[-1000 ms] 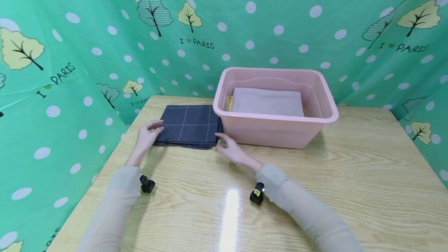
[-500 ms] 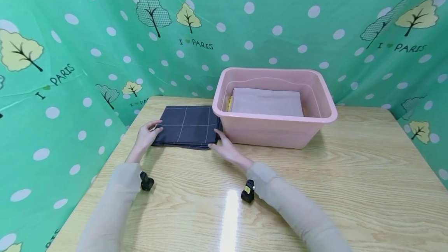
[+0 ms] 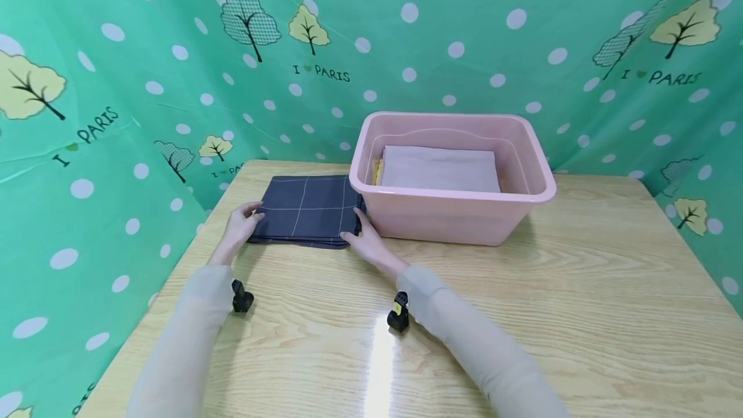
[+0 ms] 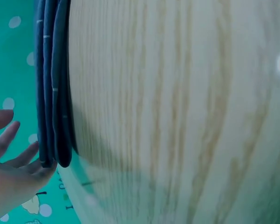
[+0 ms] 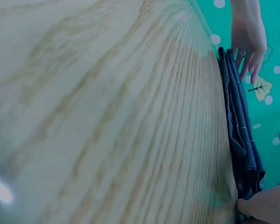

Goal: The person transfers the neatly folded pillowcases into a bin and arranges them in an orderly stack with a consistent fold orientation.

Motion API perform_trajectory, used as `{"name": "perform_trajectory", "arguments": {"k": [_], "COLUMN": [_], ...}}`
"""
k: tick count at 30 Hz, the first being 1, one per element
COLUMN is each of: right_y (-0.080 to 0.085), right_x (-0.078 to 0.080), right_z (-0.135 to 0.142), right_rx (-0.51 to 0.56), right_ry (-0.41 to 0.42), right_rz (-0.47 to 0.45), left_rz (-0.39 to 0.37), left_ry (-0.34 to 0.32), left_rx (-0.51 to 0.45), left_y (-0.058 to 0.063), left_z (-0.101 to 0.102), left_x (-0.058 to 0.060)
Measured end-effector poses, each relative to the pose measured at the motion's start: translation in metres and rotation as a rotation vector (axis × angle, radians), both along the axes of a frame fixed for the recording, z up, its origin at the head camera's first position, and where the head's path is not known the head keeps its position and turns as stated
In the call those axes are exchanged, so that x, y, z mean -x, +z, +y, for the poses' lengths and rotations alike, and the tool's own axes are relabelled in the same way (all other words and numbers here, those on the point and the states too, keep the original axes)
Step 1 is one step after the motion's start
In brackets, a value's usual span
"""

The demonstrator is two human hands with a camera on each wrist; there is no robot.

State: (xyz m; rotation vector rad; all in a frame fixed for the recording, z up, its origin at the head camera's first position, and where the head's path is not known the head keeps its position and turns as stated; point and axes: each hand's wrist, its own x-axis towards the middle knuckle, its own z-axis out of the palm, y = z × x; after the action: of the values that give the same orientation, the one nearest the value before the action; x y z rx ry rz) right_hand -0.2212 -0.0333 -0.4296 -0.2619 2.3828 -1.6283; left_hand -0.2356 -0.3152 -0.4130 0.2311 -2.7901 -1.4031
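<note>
A dark navy cloth [image 3: 304, 205] with thin white check lines lies folded flat on the table, left of the pink bin. In the left wrist view its stacked folded layers [image 4: 56, 84] show edge-on. My left hand [image 3: 237, 228] is at the cloth's left edge, fingers spread and loosely bent, fingertips right at the fold. At the near right corner is my right hand [image 3: 370, 244], with thumb and forefinger spread apart around that corner. The right wrist view has the right thumb [image 5: 265, 205] against the lower layers, while most of that hand's other fingers are out of frame.
A pink plastic bin [image 3: 435, 215] stands right beside the cloth, its left side close to the right hand. Inside it lie a folded pale grey cloth [image 3: 439, 168] and something yellow [image 3: 378, 171]. A green dotted curtain [image 3: 453, 31] hangs behind the wooden table [image 3: 522, 315].
My right hand has moved left from beside the bin to the cloth's near right corner, its thumb now at the front edge. The left hand has stayed at the left edge.
</note>
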Motion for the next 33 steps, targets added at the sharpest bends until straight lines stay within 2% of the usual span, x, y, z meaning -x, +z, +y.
{"name": "perform_trajectory", "arguments": {"k": [9, 18, 27, 33], "right_y": [0.002, 0.002, -0.003, -0.007], "right_x": [0.007, 0.008, 0.008, 0.008], "right_z": [-0.001, -0.003, -0.004, -0.004], "right_rx": [0.035, 0.100, 0.162, 0.182], "right_ry": [-0.042, -0.036, -0.051, -0.065], "right_rz": [-0.082, -0.126, -0.149, -0.140], "left_rz": [-0.057, -0.092, -0.116, -0.118], "left_ry": [-0.007, 0.007, 0.005, 0.029], "left_rx": [-0.027, 0.011, 0.047, 0.025], "left_y": [-0.005, -0.008, -0.006, -0.006], "left_z": [-0.003, -0.003, -0.010, -0.013], "left_x": [0.004, 0.006, -0.001, -0.004]}}
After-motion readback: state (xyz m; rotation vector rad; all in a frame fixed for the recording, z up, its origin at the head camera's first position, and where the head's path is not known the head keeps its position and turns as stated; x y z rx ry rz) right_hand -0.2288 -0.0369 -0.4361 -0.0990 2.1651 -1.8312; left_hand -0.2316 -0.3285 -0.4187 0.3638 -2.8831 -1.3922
